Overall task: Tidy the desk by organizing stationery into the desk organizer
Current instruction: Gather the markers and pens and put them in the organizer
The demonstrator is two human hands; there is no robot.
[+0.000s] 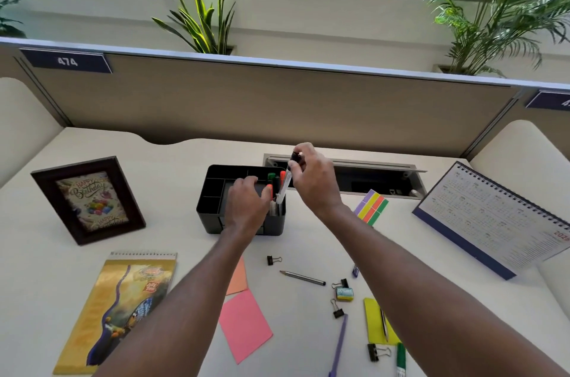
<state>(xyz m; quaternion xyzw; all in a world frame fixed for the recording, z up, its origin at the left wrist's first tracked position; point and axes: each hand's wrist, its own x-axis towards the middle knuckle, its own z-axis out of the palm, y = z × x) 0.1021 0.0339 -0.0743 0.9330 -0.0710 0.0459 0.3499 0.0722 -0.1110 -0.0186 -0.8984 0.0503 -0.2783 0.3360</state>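
Observation:
A black desk organizer (212, 191) stands mid-desk, with green and orange markers (271, 176) upright in its right compartment. My right hand (314, 179) pinches a black-capped white marker (287, 182) by its top, its lower end inside that same compartment. My left hand (246, 203) rests on the organizer's front, fingers curled against its right part beside an orange marker (269, 190). Loose on the desk lie a pencil (303, 278), binder clips (274, 260), pink sticky notes (243, 325), a purple pen (339, 342) and a green marker (401, 359).
A framed birthday card (88, 200) stands left, a spiral notepad (123, 308) lies front left. A desk calendar (493, 219) stands right. Colored tab stickers (371, 207) lie by an open cable tray (370, 179). A yellow pad with a pen (377, 325) and an eraser (344, 294) lie front right.

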